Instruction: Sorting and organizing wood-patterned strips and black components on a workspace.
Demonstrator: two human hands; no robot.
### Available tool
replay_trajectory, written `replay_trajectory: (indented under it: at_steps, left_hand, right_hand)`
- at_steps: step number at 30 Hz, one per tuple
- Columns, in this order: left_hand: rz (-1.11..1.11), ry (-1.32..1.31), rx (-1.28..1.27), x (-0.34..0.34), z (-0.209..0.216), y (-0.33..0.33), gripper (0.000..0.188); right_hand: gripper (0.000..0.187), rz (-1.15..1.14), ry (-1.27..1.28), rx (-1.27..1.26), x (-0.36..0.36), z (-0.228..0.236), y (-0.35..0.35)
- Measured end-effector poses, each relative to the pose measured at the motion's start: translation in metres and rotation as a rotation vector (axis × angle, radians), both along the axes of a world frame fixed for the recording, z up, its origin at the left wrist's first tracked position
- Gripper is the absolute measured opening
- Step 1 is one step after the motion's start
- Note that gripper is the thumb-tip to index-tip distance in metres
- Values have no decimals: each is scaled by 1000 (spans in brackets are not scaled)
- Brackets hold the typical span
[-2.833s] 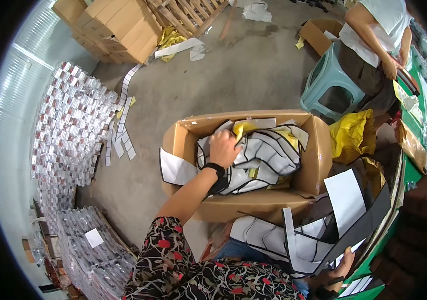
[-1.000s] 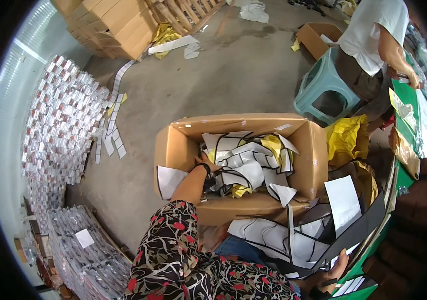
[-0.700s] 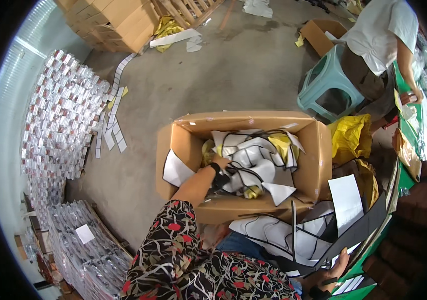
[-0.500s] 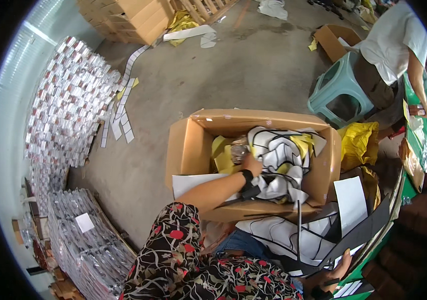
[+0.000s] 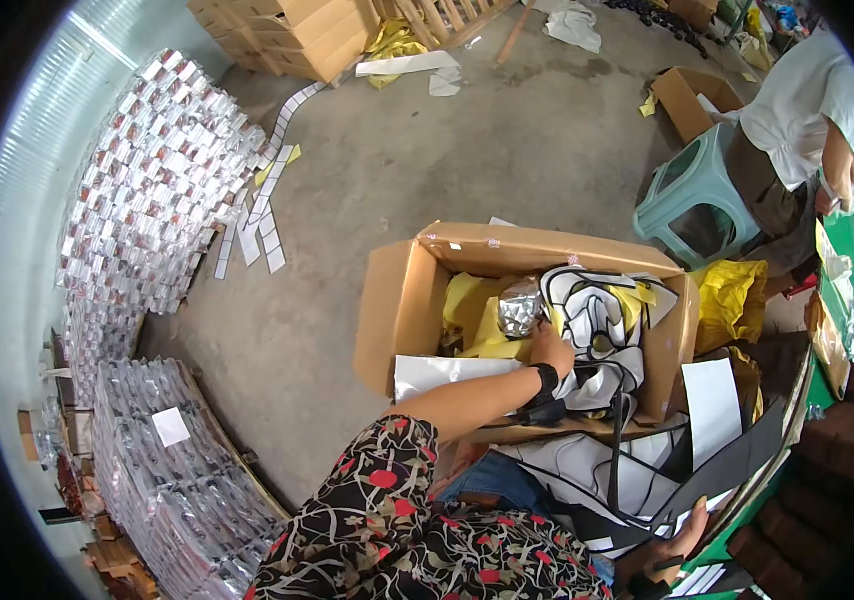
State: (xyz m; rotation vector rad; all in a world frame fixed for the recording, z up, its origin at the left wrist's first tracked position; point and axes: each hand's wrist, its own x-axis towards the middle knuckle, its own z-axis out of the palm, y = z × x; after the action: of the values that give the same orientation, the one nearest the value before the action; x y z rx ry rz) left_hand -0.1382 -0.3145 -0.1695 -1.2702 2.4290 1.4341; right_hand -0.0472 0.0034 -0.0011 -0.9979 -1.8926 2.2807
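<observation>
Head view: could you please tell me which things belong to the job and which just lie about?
Seemingly in use: cardboard box, black-edged white sheets by the left hand, black strip in the right hand.

Apparently lying about: white floor strips, yellow bag, stacked cartons.

Inside the cardboard box (image 5: 537, 255), toward its right end, lies a loose tangle of white strips edged in black (image 5: 597, 300), limp, folded and looped over one another, with bits of yellow showing among them; just left of that tangle, in the box's middle, sits a shiny, wrinkled silver bundle (image 5: 520, 307); outside the box, just beside its near side, more black-edged white pieces (image 5: 642, 488) lie bunched and curved, and a broad, smooth black strip (image 5: 727, 465) slants upward to the right, past the box's near right corner
</observation>
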Motion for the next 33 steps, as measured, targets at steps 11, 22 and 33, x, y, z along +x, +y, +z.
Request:
replay_trajectory:
  at_steps: [11,22,33]
  left_hand:
    - [-101,-25,32,-8,-15,-7,49]
    - [-527,-146,-467,-33,92,-67,76]
    - [-982,676,177,52,205,56,52]
  right_hand:
    - [43,76,29,-71,6,-5,6]
    - [42,54,114,-120,27,-5,5]
    - [33,7,70,-332,44,-16,15]
